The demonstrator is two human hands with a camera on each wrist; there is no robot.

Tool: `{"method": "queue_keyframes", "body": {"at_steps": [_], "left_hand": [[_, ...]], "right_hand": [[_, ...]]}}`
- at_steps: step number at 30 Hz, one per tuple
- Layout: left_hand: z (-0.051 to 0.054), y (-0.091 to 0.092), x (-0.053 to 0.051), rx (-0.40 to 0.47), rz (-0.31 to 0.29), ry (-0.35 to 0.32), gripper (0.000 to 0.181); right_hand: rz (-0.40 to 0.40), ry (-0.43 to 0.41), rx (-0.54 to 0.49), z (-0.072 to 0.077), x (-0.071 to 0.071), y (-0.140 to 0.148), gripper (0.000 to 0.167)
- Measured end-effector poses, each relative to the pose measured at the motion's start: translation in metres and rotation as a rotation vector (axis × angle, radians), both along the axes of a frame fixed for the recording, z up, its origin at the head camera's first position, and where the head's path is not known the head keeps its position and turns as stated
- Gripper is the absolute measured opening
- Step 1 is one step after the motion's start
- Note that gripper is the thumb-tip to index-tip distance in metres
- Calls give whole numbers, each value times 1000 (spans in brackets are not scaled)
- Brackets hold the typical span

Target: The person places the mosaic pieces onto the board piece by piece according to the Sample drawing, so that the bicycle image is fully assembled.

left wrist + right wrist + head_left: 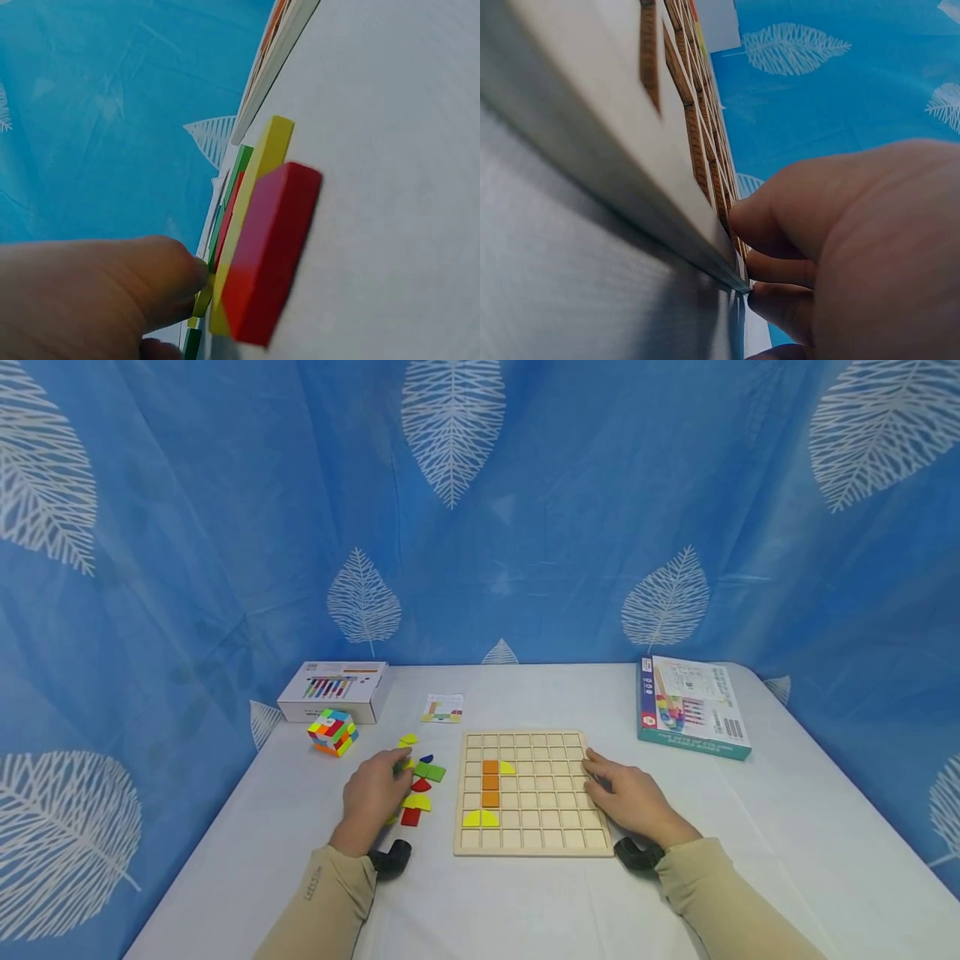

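Observation:
Over loose coloured pieces left of the grid board hangs my left hand (377, 789), its thumb and forefinger apart at the tips. In the left wrist view its thumb touches or nearly touches a yellow piece (202, 298), beside a red square (274, 251). The wooden grid board (534, 852) holds three orange squares (491, 782) in a column, a yellow quarter-round (507, 768) beside the top one, and two yellow quarter-rounds (480, 819) lower down. My right hand (637, 797) rests at the board's right edge, thumb and fingertips touching the rim (652, 187).
Behind the left hand stand a colourful puzzle cube (332, 732) and a white box (333, 692). A small printed card (442, 708) lies behind the board. At the back right is a flat box (693, 706) with paper on it. A blue leaf-patterned curtain (555, 568) hangs behind the table.

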State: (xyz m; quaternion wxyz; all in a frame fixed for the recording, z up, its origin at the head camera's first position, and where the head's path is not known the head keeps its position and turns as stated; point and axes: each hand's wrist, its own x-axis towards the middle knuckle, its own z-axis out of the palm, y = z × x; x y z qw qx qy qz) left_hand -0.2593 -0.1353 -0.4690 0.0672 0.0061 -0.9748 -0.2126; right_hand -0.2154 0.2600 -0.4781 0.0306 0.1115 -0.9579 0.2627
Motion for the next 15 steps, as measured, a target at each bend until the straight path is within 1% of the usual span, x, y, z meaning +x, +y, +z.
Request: {"method": "queue_keyframes", "body": {"at_steps": [5, 15], "left_hand": [[-2, 1, -1, -7, 8, -30, 47], [-1, 0, 0, -13, 5, -33, 46]], "right_hand": [[0, 3, 3, -1, -1, -1, 49], [5, 21, 8, -1, 0, -1, 48]]}}
